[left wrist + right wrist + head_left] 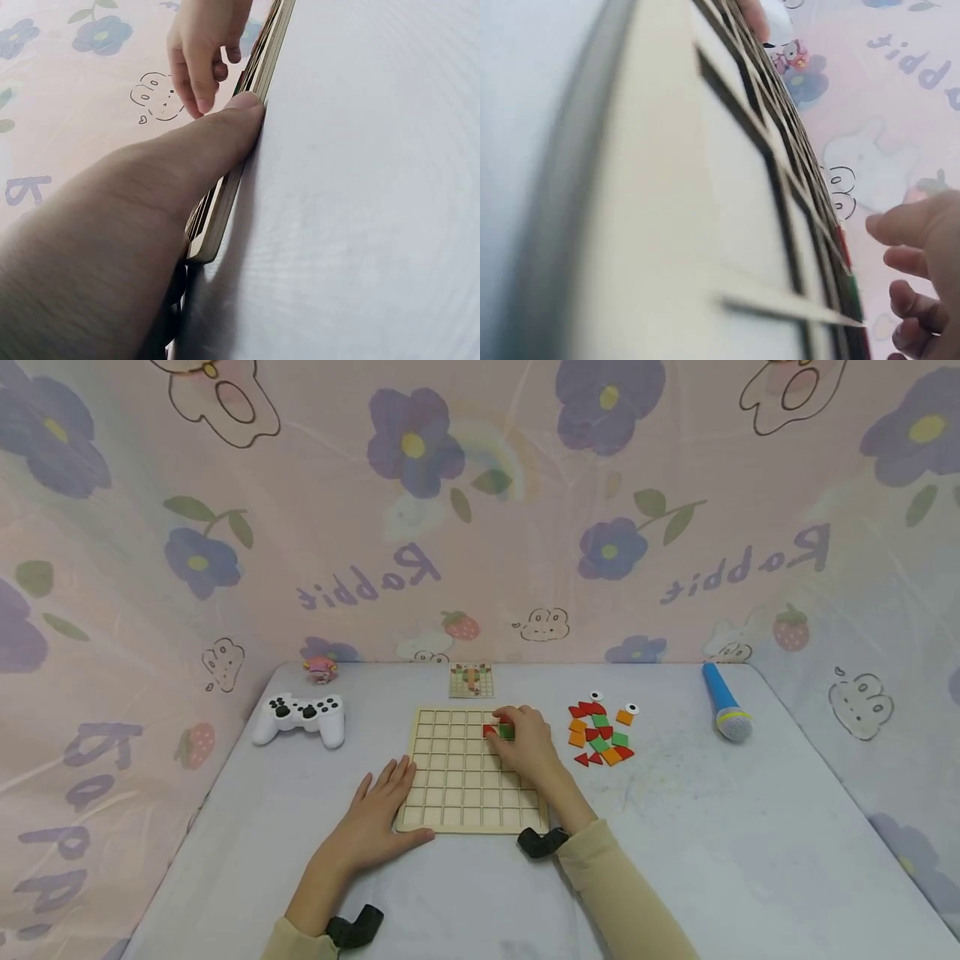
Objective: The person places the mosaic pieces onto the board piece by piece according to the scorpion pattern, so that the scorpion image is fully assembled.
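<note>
A wooden grid board [465, 777] lies flat on the white table. Spread out at its left edge, my left hand [375, 814] touches the frame, with its thumb [217, 127] along the front side. Over the board's far right part hovers my right hand [531, 745], thumb and fingers loosely bent. Below those fingers, a red piece [490, 730] and a green piece [507, 732] sit in neighbouring cells. The right wrist view shows the right hand [930, 255] with a gap between thumb and fingers and nothing visible in it.
Loose red, green and orange pieces [612, 757] lie right of the board, with two round eye pieces [632, 708]. Behind the board is a picture card [471, 680]. A white game controller [300, 717], a pink figurine [321, 671] and a blue microphone [722, 697] lie farther out.
</note>
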A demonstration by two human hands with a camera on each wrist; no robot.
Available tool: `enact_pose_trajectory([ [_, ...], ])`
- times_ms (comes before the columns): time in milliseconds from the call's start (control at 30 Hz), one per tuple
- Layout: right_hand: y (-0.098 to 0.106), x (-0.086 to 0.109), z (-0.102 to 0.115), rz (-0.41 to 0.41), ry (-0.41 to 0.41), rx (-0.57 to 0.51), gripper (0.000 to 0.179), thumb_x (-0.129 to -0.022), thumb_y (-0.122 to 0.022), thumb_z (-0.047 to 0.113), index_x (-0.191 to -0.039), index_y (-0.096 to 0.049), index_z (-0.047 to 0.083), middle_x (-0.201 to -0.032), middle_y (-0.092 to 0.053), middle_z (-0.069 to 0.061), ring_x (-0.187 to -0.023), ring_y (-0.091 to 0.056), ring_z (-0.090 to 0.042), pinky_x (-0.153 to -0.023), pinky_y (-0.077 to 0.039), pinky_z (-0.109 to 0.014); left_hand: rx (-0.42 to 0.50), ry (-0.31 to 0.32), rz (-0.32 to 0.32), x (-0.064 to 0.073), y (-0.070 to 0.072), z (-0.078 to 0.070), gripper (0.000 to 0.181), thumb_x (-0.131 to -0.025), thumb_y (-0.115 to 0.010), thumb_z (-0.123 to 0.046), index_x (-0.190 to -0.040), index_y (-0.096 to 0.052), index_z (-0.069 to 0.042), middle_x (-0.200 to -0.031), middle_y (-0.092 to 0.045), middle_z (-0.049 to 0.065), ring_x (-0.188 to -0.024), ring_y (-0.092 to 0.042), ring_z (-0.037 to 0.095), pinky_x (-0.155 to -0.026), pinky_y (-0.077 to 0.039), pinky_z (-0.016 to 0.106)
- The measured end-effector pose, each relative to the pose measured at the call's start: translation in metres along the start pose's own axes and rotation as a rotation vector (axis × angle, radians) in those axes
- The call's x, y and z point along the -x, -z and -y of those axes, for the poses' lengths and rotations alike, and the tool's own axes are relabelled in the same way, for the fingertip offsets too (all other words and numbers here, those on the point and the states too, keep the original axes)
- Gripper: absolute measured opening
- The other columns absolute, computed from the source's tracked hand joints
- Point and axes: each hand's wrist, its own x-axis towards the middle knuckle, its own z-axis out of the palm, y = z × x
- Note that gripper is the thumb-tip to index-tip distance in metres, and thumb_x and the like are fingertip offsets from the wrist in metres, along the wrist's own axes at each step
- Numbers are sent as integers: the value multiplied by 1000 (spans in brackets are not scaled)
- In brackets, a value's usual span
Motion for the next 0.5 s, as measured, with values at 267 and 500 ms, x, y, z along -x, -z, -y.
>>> enact_pose_trajectory([
  [267,31,-10,1,6,-25,-67,43,-97,-76,21,-134,-68,1,-98,-61,-16,-89,-52,-29,-73,-46,-38,8,1,0,1,2,0,113,-89,-71,-70,-168,-24,-3,-177,-17,13,-165,-11,34,-130,-6,64],
  [500,76,-7,-47,-58,-73,15,42,-97,-74,21,-132,-68,-2,-104,-63,-20,-85,-51,-30,-71,-40,-36,6,-1,1,1,0,1,114,-89,-69,-72,-169,-22,-4,-177,-16,12,-165,-10,33,-130,-5,63],
])
